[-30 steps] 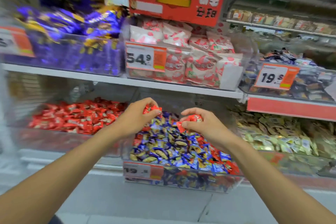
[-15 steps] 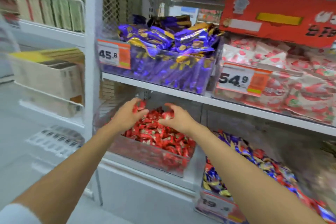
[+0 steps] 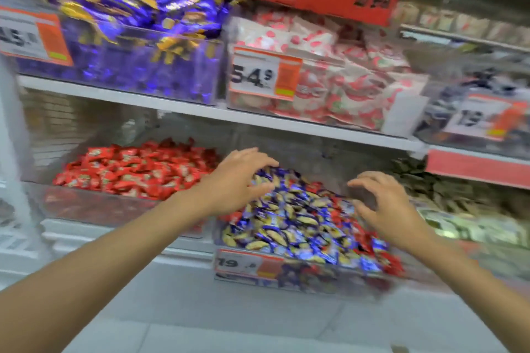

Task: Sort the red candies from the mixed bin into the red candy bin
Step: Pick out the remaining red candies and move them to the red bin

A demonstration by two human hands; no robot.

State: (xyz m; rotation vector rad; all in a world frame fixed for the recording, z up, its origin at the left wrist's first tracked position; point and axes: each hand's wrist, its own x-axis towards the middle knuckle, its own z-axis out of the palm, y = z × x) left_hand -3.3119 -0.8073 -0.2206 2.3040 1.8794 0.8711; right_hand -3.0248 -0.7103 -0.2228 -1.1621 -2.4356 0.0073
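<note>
1. Hovering over the mixed bin (image 3: 329,278), the left hand (image 3: 235,180) has its fingers spread wide and curved, holding nothing.
2. The right hand (image 3: 387,209) is posed likewise over the bin's right side, with its fingers splayed, bent and empty.
3. Beneath and between both sets of fingers lie blue-and-gold candies (image 3: 286,226). Red candies (image 3: 364,238) are scattered among them, mostly under and in front of the right fingers.
4. Left of the left fingers stands the red candy bin (image 3: 100,206), a clear tub filled with red wrappers (image 3: 137,169) alone.
5. A price tag (image 3: 246,264) reading 19 fronts the mixed bin, below the fingers.
6. Above the fingers, on the next shelf (image 3: 172,107), 1 clear bin holds purple packets (image 3: 129,3) and 1 holds pink-and-white packets (image 3: 352,86).
</note>
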